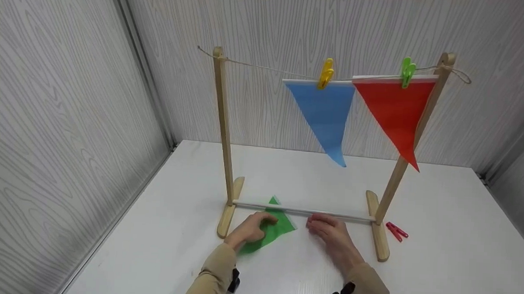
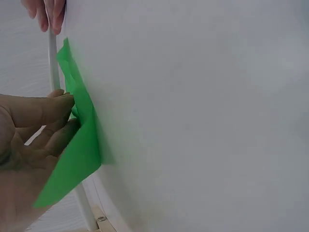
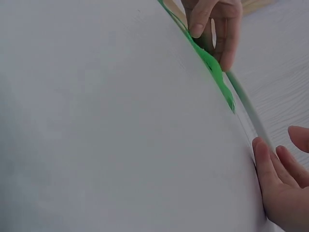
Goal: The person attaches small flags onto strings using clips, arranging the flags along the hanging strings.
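A green triangular pennant (image 1: 280,227) with a pale strip along one edge lies low at the stand's white crossbar (image 1: 330,214). My left hand (image 1: 248,229) pinches it between thumb and fingers; in the left wrist view the green cloth (image 2: 79,150) bends up beside that hand (image 2: 34,125). To the right of the pennant, my right hand (image 1: 334,238) rests its side on the tabletop near the crossbar. No object shows between its loosely bent fingers (image 3: 264,154) in the right wrist view.
A blue pennant (image 1: 323,112) hangs from the string under a yellow clothespin (image 1: 325,74). Beside it a red pennant (image 1: 396,108) hangs by a green clothespin (image 1: 407,73). Red clothespins (image 1: 396,231) lie right of the wooden stand's right foot (image 1: 379,240). Grained panels surround the white table (image 1: 161,231).
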`<move>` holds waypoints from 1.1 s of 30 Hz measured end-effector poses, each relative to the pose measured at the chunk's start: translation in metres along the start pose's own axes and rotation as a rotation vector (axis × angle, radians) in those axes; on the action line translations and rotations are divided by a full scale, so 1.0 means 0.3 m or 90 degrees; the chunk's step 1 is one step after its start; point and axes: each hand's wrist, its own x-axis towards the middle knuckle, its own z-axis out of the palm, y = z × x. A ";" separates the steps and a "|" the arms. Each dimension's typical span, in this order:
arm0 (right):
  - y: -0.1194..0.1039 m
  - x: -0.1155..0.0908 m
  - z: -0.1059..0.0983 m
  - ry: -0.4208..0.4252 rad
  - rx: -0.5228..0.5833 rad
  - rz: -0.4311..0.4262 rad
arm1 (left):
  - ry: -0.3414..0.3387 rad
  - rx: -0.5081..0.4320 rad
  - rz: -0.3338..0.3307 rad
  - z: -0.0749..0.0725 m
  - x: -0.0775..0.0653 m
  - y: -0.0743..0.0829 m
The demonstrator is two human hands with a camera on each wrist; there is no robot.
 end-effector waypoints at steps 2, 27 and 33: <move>-0.004 0.006 0.005 0.000 -0.041 0.000 | -0.009 0.012 0.007 0.007 0.002 0.010; -0.018 0.010 0.038 -0.003 -0.386 -0.097 | -0.045 0.091 0.083 0.054 0.030 0.037; -0.018 0.004 0.043 -0.005 -0.408 -0.102 | -0.052 0.086 0.067 0.058 0.033 0.043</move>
